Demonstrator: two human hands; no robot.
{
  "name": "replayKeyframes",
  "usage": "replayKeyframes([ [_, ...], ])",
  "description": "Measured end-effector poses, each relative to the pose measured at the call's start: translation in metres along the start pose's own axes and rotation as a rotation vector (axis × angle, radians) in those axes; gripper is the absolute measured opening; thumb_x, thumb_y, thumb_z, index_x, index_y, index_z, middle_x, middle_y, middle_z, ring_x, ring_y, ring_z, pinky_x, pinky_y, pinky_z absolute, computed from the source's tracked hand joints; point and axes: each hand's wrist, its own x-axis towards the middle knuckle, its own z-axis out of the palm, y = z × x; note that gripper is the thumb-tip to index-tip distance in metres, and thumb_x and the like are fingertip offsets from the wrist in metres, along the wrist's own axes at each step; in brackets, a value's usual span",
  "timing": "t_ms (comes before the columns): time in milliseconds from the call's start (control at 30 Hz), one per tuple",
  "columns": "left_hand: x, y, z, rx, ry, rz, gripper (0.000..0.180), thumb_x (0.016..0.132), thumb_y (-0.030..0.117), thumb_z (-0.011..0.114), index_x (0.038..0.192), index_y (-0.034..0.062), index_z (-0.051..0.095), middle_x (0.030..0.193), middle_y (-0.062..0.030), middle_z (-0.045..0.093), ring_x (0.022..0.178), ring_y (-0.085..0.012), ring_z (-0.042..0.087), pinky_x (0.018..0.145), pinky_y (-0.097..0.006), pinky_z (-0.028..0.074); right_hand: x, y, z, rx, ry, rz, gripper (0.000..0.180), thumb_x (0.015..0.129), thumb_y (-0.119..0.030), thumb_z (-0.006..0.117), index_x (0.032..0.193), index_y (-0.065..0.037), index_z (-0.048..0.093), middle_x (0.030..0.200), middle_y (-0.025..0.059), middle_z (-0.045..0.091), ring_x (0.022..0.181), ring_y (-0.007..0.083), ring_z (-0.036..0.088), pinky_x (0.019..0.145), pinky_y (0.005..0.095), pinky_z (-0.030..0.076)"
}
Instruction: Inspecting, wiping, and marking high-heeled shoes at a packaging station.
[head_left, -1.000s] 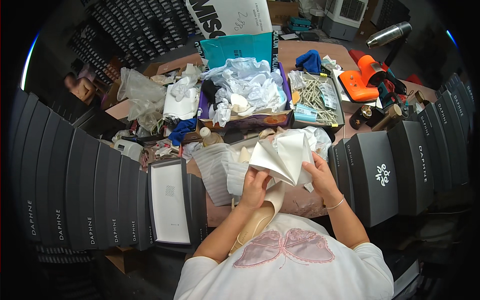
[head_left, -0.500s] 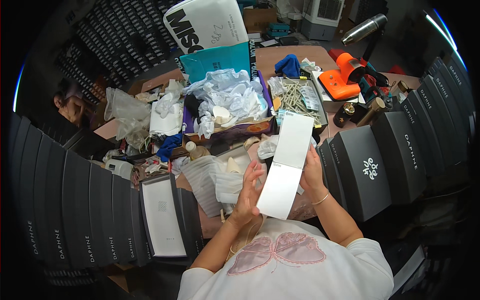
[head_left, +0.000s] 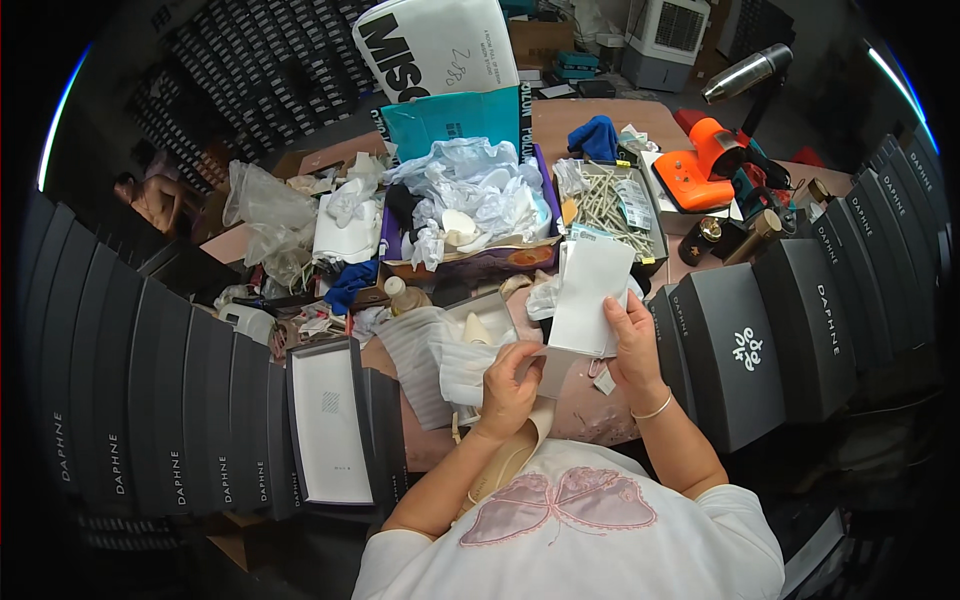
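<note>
Between my hands is a white folded leaflet (head_left: pixel 590 295), its upper part upright and its lower panel bent toward me. My right hand (head_left: pixel 634 345) grips its right edge, thumb lying on the front. With its fingers curled in a pinch, my left hand (head_left: pixel 511 388) holds the lower panel at its left corner. A beige shoe (head_left: pixel 512 458) lies against my shirt below the left hand, partly hidden by the forearm. Just beyond that hand, another pale shoe (head_left: pixel 476 330) shows its pointed toe among white foam wrapping (head_left: pixel 458 360) in an open box.
Dark shoe boxes (head_left: pixel 150 380) line the left, others (head_left: pixel 715 340) the right. An open box lid (head_left: pixel 330 425) stands at left. Ahead are a purple box (head_left: pixel 470 258) of crumpled tissue, a tray of thin sticks (head_left: pixel 605 205) and an orange device (head_left: pixel 700 170). A person (head_left: pixel 160 200) sits far left.
The leaflet's lower panel has been folded up from lying flat. My left hand has gone from spread fingers to a pinch, and my right thumb now presses on the front.
</note>
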Motion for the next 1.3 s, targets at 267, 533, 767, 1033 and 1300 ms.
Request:
replayKeyframes([
  [267,0.016,-0.014,0.003,-1.081,-0.143,-0.402,0.059,0.100,0.048,0.030,0.144,0.0086,0.030,0.140,-0.0129,0.043,0.126,-0.0291,0.046,0.105,-0.041,0.039,-0.027,0.007,0.025,-0.147,-0.225,0.147,0.043,0.091,-0.014,0.062,0.128,0.002,0.047,0.114,0.0082,0.060,0.102,0.0100,0.057,0.086,0.0244,0.047],
  [533,-0.001,0.010,-0.006,-1.373,-0.178,-0.388,0.081,0.089,0.069,0.036,0.141,0.0075,0.035,0.132,-0.0150,0.049,0.120,-0.0283,0.052,0.102,-0.043,0.043,-0.030,0.032,0.022,-0.833,-0.382,-0.167,0.060,0.088,-0.016,0.063,0.138,0.002,0.037,0.124,0.0200,0.054,0.107,0.0252,0.057,0.093,0.0320,0.044],
  [767,0.005,0.007,-0.011,-1.437,-0.110,-0.387,0.081,0.087,0.069,0.038,0.137,0.0061,0.039,0.127,-0.0181,0.052,0.114,-0.0307,0.056,0.097,-0.045,0.046,-0.028,0.021,0.037,-1.005,-0.346,-0.223,0.054,0.086,-0.014,0.066,0.134,-0.002,0.044,0.093,0.0158,0.059,0.084,0.0274,0.060,0.076,0.0353,0.049],
  [1033,0.010,-0.010,-0.006,-1.523,-0.040,-0.401,0.064,0.090,0.052,0.048,0.139,0.0126,0.037,0.125,-0.0183,0.053,0.112,-0.0318,0.056,0.097,-0.046,0.046,-0.026,0.031,0.025,-1.170,-0.528,-0.217,0.049,0.085,-0.022,0.068,0.127,-0.004,0.050,0.099,0.0202,0.060,0.080,0.0329,0.061,0.070,0.0376,0.050],
  [1300,0.012,-0.025,-0.016,-1.507,0.156,-0.527,0.048,0.090,0.037,0.050,0.133,0.0209,0.037,0.111,-0.0127,0.055,0.097,-0.0276,0.059,0.078,-0.044,0.053,-0.029,0.006,0.042,-1.214,-0.657,-0.419,0.044,0.077,-0.027,0.073,0.114,-0.007,0.060,0.101,0.0100,0.057,0.087,0.0288,0.057,0.074,0.0392,0.045],
])
